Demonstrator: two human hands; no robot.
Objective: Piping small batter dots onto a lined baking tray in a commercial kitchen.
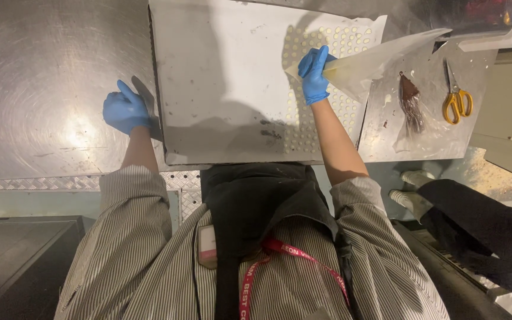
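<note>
My right hand (314,74), in a blue glove, grips a clear piping bag (367,62) of pale cream, its tip down on a white sheet (238,65) that lies on a flat metal tray (173,155). Rows of small pale dots (338,42) cover the right side of the sheet. My left hand (125,109), also gloved in blue, holds the tray's left edge, its fingers curled at the rim. The left part of the sheet bears no dots.
The tray lies on a steel worktable (48,89). To the right lie a used piping bag with brown filling (411,105) and yellow-handled scissors (457,98). Another person's white shoes (413,189) and dark trousers (481,231) show at lower right.
</note>
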